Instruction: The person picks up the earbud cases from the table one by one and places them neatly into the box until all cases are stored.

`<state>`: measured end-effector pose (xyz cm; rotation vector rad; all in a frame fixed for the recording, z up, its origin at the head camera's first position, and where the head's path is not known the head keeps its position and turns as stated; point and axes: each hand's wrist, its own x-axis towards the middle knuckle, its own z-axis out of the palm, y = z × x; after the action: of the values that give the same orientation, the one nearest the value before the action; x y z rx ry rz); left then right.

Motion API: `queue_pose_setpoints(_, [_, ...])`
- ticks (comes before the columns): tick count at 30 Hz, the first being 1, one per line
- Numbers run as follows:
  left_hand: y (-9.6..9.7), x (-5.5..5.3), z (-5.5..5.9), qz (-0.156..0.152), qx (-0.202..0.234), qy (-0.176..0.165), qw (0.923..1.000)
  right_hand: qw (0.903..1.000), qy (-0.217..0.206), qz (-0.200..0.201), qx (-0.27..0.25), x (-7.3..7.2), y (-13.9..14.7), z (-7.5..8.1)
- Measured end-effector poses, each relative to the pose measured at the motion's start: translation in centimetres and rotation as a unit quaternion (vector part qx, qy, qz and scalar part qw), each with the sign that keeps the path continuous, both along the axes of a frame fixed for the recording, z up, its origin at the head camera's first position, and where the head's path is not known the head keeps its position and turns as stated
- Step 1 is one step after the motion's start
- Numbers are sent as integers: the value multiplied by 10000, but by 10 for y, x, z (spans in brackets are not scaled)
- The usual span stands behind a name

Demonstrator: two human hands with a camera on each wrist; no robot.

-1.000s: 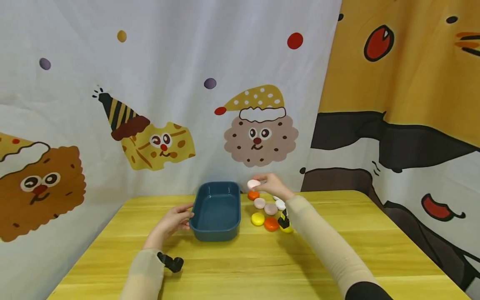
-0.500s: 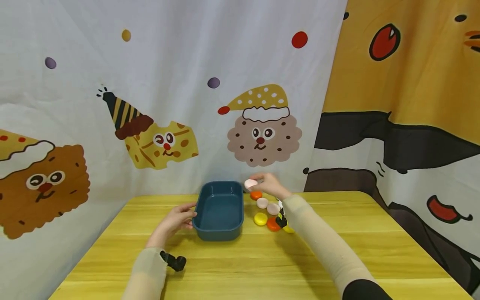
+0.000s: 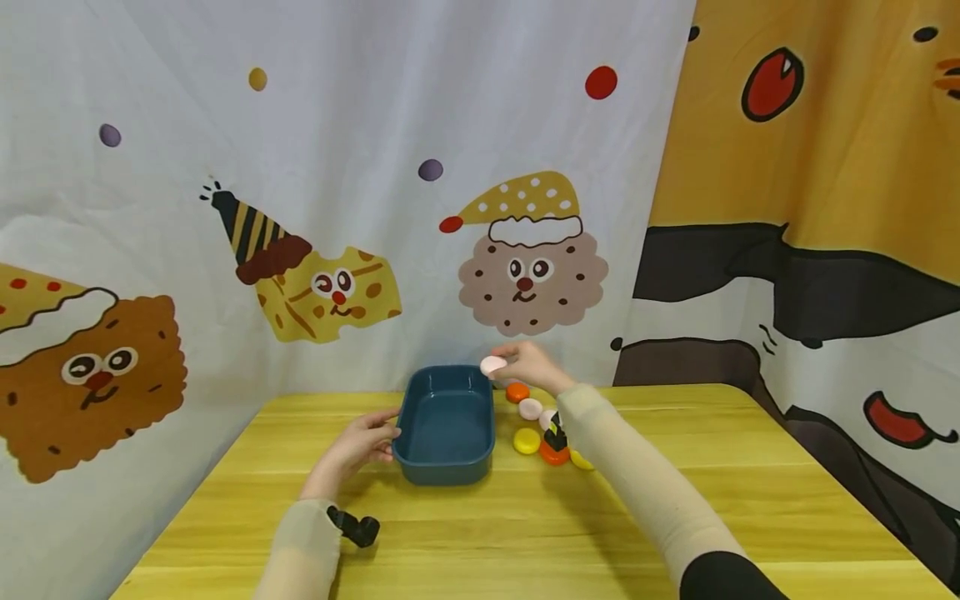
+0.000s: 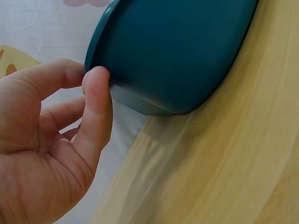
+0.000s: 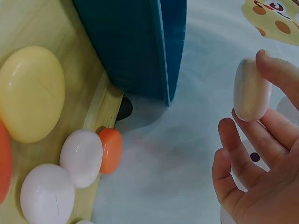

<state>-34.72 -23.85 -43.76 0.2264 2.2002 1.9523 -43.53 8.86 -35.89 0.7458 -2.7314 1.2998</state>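
Note:
My left hand [image 3: 362,443] is at the left side of a deep blue rectangular dish [image 3: 442,473], its thumb and forefinger pinching the edge, as the left wrist view shows at the dish's rim [image 4: 93,39]. Above the dish's far right corner, my right hand [image 3: 531,367] holds a smooth, pale pinkish-white rounded disc [image 3: 492,365]. In the right wrist view the thumb and fingers grip this disc [image 5: 251,91] on edge, apart from the dish. Nothing lies on the visible floor of the dish.
Right of the dish lie several similar discs on the wooden table [image 3: 450,542]: yellow [image 3: 527,441], orange [image 3: 517,392], pale pink [image 3: 530,408] and another orange one [image 3: 555,452]. My right forearm partly covers the group. A printed curtain [image 3: 360,167] hangs behind the table.
My right hand has moved left with the pale disc, from over the loose discs to the dish's far right corner. The left hand stays on the dish; the view has shifted slightly.

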Motion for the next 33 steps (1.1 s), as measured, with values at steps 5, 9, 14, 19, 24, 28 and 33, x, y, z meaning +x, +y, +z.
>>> queue_pose_setpoints(5, [1,-1,-2,39,36,-24,10000,9999,32,85,-147,-4,-4,0])
queue_pose_setpoints(9, [1,-2,-4,15,50,-44,10000,9998,127,57,-153,-8,-8,0])
queue_pose_setpoints(14, [1,-2,-5,43,77,-56,9999,9999,-6,-8,-167,-9,-14,-1])
queue_pose_setpoints(19, [2,-2,-4,28,135,-57,9999,9997,-90,36,-203,-12,-21,-6])
queue_pose_setpoints(24, [4,-1,-4,-59,164,-59,9998,9996,-152,67,-242,-13,-27,-9])
queue_pose_setpoints(28, [4,-1,-4,-61,192,-85,9998,9997,-162,4,-187,-15,-29,-10])
queue_pose_setpoints(33, [2,-3,-3,-8,223,-115,9997,9994,-261,-15,-227,-15,-34,-8])
